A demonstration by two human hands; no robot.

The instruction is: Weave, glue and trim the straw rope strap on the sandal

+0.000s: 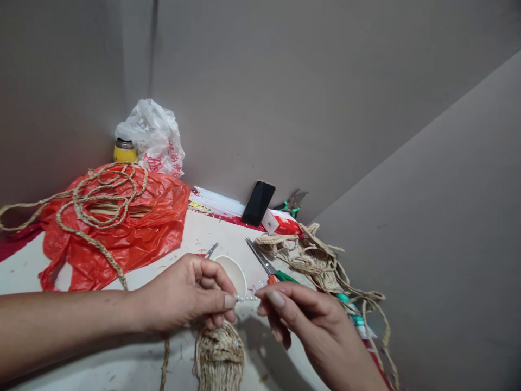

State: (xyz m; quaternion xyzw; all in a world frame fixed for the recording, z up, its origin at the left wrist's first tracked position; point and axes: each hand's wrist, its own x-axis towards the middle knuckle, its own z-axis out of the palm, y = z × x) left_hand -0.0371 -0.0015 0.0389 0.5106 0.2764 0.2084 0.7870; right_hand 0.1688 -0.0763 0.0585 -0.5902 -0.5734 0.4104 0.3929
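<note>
A short string of small pearly beads point(246, 298) is stretched between my two hands. My left hand point(195, 293) pinches its left end between thumb and forefinger. At the other end, the thumb and forefinger of my right hand point(301, 317) close on the strand. Below my left hand lies a woven straw piece point(220, 353) with long fringe-like strands. Behind the beads stands a small white bowl point(234, 271), partly covered by my left hand. Scissors with green and orange handles point(266, 262) lie just beyond my right hand, their blades pointing away.
A red plastic bag point(163, 217) at left carries a coil of braided straw cord point(87, 203). Behind it are a yellow jar point(124, 152) and a crumpled white bag point(152, 133). A phone point(258, 202), pliers point(293, 203) and tangled straw braid point(321, 258) lie along the wall at right.
</note>
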